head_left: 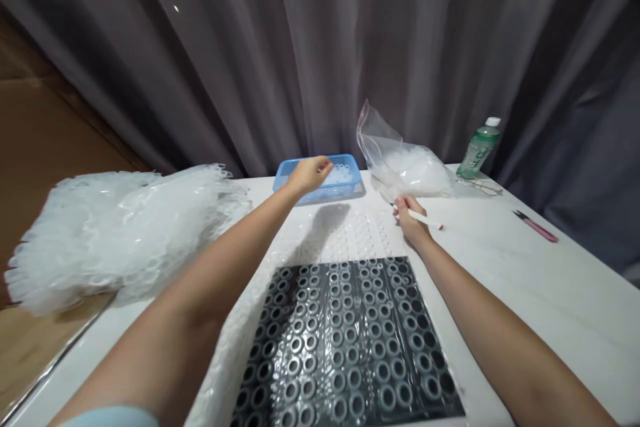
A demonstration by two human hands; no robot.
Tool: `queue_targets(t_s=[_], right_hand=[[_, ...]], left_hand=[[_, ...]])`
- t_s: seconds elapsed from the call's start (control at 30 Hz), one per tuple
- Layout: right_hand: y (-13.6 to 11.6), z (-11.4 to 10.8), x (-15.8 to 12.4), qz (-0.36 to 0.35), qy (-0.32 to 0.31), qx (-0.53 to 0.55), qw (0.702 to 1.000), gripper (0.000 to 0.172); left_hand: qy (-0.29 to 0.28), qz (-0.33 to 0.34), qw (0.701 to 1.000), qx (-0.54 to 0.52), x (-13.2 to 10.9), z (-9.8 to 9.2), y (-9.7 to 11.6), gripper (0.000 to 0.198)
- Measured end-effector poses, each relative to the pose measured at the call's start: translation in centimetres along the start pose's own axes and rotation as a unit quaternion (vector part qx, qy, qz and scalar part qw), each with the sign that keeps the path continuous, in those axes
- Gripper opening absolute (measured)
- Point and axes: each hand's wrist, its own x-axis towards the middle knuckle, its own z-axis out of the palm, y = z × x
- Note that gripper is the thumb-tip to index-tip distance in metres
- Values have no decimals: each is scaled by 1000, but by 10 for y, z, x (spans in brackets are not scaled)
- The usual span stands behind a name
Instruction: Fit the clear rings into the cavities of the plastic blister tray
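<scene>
My left hand point(311, 174) is over the blue plastic basket point(283, 177), its fingers bent together; anything between them is too small or hidden to make out. Small clear ring-like pieces point(341, 174) lie in the basket beside the fingertips. In my right hand point(413, 219) is a slim white pen-like stick point(425, 218) with a red end and a dark tip. Nearer to me, between my forearms, a black sheet point(320, 337) carries rows of pale rings under shiny clear plastic. A translucent textured sheet point(345, 233) continues beyond it towards the basket.
A clear bag point(417, 170) of whitish pieces stands behind my right hand. Further right are a green-labelled bottle point(479, 150), some thin cord point(483, 187) and pink-handled thread snips point(536, 227). Translucent plastic point(125, 233) is piled at left, beside brown cardboard point(55, 120). A grey curtain point(320, 47) hangs behind.
</scene>
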Motion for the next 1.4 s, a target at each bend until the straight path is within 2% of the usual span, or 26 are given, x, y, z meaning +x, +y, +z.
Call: queue_targets(t_s=[0.03,0.07,0.1,0.13,0.2,0.27,0.3,0.37,0.5,0.57,0.63,0.7,0.9,1.07,1.23,1.3,1.4], right_hand=[[-12,-6,2,4,30,34,999,33],[-28,-14,4,-12,55,63,996,31],[-46,-24,4,-43,83,81,992,33],[-65,-37,3,-81,89,90,989,35],[-104,-63,-9,-133,84,100,982,37],[-132,-88,-40,-154,56,64,984,38],[-140,-97,-61,-149,34,32,988,39],[-138,-109,-110,-112,-16,-35,993,43],[-98,-110,-201,20,-21,-104,994,47],[-79,-107,-227,71,-4,-107,992,47],[-71,-104,-239,98,18,-110,989,47],[-70,-102,-243,109,20,-122,986,46],[-74,-103,-239,88,-30,-165,982,45],[-72,-102,-240,77,-35,-185,979,44],[-75,-100,-240,67,-37,-198,977,44],[-76,-100,-240,63,-40,-214,974,43],[-77,-101,-239,60,-45,-219,973,42]], left_hand=[[-33,45,998,0,-23,2,16,20],[-83,148,985,34,-51,4,31,19],[-124,249,959,63,-82,7,46,18],[-145,322,932,82,-115,9,58,18],[-172,424,885,83,-178,14,77,23],[-176,476,859,64,-226,19,86,24],[-168,483,858,54,-242,23,89,24],[-165,477,863,37,-260,31,92,23],[-178,436,882,-7,-265,48,94,18],[-187,423,886,-19,-265,54,95,18],[-198,415,888,-20,-268,58,95,19],[-212,407,888,-16,-270,61,96,19],[-235,392,889,3,-270,62,98,19],[-238,394,888,19,-271,63,102,19],[-267,380,884,49,-274,69,109,18],[-278,365,888,26,-273,67,111,18],[-287,292,905,-110,-265,56,112,18]])
